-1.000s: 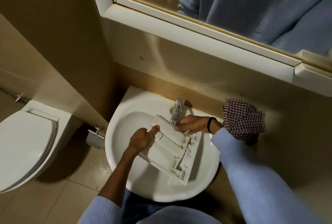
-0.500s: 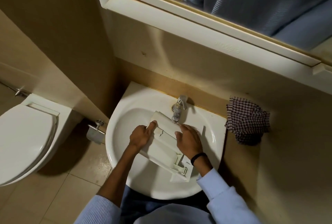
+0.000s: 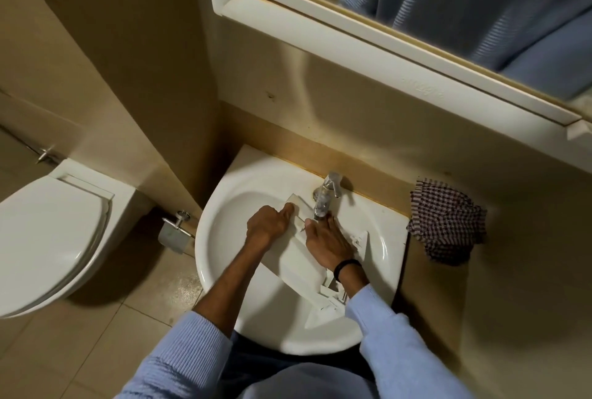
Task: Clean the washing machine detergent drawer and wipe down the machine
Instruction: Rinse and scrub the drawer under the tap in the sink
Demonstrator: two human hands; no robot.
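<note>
Detergent drawer (image 3: pixel 296 259) lies tilted across sink (image 3: pixel 221 238) basin, upper end under faucet (image 3: pixel 324 198) spout, likely for rinsing. Left hand (image 3: pixel 267 225) grips its left edge, steadying. Right hand (image 3: pixel 325 243) lies flat on top, fingers straight, probably rubbing residue. Checked cloth (image 3: pixel 445 225) bunched just beside sink.

The drawer (image 3: pixel 296 259) lies slantwise in the sink (image 3: pixel 224 222), its far end under the tap (image 3: pixel 326 190) at the back rim. A cloth (image 3: pixel 445 222) sits just beside the sink's right edge; a toilet (image 3: pixel 48 238) stands well left.
</note>
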